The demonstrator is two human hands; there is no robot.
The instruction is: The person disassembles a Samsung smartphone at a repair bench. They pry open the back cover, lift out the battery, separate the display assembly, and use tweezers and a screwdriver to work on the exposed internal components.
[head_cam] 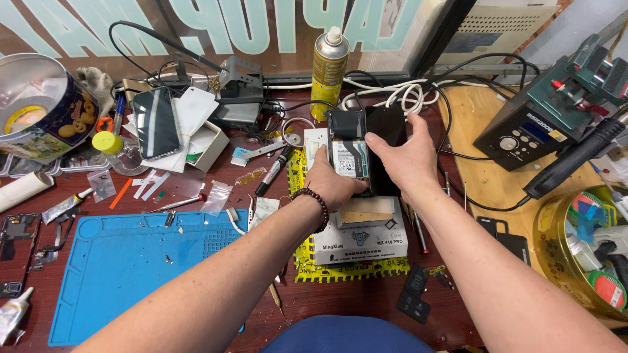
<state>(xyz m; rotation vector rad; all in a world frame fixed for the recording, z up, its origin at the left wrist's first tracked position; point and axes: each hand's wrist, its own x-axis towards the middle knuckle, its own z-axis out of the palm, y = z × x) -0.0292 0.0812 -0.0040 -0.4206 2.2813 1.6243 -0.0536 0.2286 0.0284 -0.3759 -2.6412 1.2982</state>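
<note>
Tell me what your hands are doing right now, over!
Left hand and right hand both gripping the opened phone. Phone resting on the white box. Black marker lying just left, nothing blocking.

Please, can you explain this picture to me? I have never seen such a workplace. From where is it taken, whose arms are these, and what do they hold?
The one picture comes from a camera worn on a person's head, looking down, so the two bare arms are that person's own. The left hand, with a bead bracelet on the wrist, and the right hand together hold an opened phone whose inner parts show, over a small white machine. They work at a dark red table. On it lie a blue mat, another phone, a yellow spray can, a black marker, white cables and small tools. At the right stands a soldering station.
</note>
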